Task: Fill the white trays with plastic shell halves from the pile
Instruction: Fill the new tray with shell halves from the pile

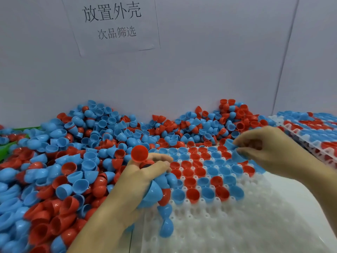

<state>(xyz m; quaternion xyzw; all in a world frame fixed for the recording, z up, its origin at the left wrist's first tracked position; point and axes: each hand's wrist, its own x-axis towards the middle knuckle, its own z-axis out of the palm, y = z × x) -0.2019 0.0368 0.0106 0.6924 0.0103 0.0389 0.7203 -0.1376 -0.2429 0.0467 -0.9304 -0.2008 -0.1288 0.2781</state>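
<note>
A big pile of red and blue plastic shell halves (76,161) covers the table's left and back. A white tray (228,225) with round pockets lies in front of me, its far rows filled with red and blue halves. My left hand (144,178) grips a bunch of shell halves over the tray's left edge: blue and red ones in the palm, a red half (139,153) at the fingertips. My right hand (262,150) hovers over the tray's far right rows and pinches blue shell halves (235,152) between thumb and fingers.
A second white tray (310,141), filled with shells, sits at the far right, partly under my right arm. A paper sign (113,22) hangs on the grey wall behind the pile. Something green (7,148) shows at the left edge.
</note>
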